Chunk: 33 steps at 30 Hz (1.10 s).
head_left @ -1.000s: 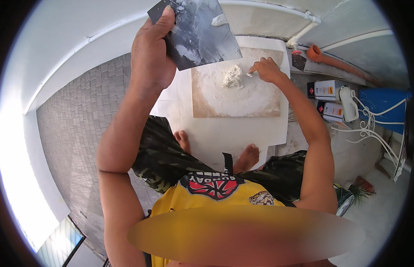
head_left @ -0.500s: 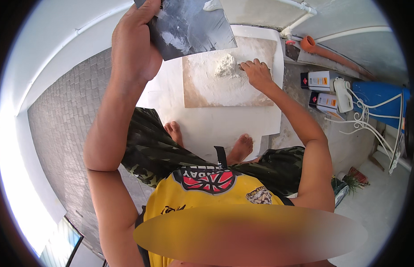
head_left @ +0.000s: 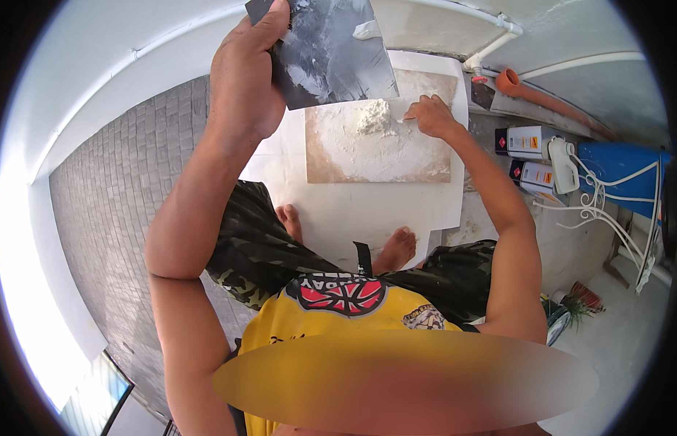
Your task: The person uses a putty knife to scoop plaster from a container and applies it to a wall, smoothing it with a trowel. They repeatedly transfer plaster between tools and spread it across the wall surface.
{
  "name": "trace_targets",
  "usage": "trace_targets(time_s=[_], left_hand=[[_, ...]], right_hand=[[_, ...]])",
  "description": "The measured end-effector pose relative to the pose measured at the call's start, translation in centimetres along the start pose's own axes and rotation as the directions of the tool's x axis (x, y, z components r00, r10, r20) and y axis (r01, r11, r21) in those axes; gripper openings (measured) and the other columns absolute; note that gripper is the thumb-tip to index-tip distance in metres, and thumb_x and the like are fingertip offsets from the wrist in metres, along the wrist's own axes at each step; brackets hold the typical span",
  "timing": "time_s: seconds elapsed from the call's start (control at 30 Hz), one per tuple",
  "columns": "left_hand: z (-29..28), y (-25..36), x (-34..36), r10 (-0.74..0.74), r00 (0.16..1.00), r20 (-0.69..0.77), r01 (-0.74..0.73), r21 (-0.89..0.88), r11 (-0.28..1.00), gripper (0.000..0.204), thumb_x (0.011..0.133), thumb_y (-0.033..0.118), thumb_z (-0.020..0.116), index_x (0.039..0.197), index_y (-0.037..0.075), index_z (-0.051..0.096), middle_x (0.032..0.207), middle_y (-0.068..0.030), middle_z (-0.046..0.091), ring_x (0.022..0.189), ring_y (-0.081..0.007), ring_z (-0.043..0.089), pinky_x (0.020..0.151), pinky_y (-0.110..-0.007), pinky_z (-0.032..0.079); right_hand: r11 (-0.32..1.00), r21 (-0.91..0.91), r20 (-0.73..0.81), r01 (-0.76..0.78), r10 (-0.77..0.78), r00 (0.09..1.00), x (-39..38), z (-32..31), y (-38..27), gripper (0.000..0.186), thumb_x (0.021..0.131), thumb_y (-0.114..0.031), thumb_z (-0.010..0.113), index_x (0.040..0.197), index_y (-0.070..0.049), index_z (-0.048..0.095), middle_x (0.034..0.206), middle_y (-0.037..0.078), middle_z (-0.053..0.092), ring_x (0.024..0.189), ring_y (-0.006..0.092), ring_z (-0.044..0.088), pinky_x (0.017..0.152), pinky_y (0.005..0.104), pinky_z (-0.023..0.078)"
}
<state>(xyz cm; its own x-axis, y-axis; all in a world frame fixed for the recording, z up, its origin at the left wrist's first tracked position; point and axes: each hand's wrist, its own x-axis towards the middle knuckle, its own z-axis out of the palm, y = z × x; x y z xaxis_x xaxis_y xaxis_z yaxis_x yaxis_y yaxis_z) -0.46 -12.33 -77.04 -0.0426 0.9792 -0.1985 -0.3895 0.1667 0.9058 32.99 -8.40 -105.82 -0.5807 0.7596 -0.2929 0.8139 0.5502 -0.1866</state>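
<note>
Gripping grey plaster-smeared board (head_left: 331,51) in raised left hand (head_left: 244,80) | right hand (head_left: 429,116) fingers pinched, tool unclear, at white paste mound (head_left: 373,116) on brown tile (head_left: 378,142) | risk: tilted board drips paste.

A grey, smeared metal plate (head_left: 331,51) is raised and tilted. A lump of white paste (head_left: 373,116) sits on a paste-coated brown board (head_left: 426,163).

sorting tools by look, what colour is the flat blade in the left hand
Dark grey metal blade smeared with white paste, head view.
</note>
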Motion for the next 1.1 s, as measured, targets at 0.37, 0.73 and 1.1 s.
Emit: trace_targets(time_s=[0.37,0.73,1.1], left_hand=[[0.1,-0.1,0.7,-0.011,0.996,0.085,0.02,-0.094,0.995,0.024,0.109,0.022,0.05,0.115,-0.001,0.057,0.098,-0.0052,0.069,0.079,-0.0148,0.07,0.073,-0.033,0.062],[-0.4,0.6,0.3,0.0,0.999,0.035,0.004,-0.119,0.993,0.022,0.11,0.021,0.047,0.106,0.003,0.058,0.093,-0.0054,0.067,0.078,-0.0144,0.069,0.07,-0.033,0.061],[-0.4,0.4,0.2,0.003,0.998,0.066,0.006,-0.129,0.992,0.026,0.111,0.023,0.048,0.107,0.001,0.061,0.093,-0.0055,0.068,0.077,-0.0151,0.07,0.071,-0.032,0.061]], right_hand=[[0.996,-0.076,-0.064,0.036,-0.041,0.997,1.8,0.4,-1.5,0.039,0.085,-0.002,0.057,0.108,-0.025,0.081,0.109,-0.001,0.075,0.099,0.0237,0.062,0.09,0.0423,0.044],[0.984,-0.098,-0.172,0.149,-0.165,0.971,-2.3,2.8,-2.2,0.031,0.083,-0.005,0.061,0.1,-0.022,0.08,0.096,-0.003,0.072,0.098,0.0224,0.06,0.087,0.0418,0.043],[0.991,-0.11,0.026,0.081,-0.079,0.997,-0.4,1.6,-1.6,0.035,0.086,-0.006,0.06,0.105,-0.025,0.082,0.106,-0.002,0.076,0.099,0.0237,0.061,0.09,0.0433,0.042]])
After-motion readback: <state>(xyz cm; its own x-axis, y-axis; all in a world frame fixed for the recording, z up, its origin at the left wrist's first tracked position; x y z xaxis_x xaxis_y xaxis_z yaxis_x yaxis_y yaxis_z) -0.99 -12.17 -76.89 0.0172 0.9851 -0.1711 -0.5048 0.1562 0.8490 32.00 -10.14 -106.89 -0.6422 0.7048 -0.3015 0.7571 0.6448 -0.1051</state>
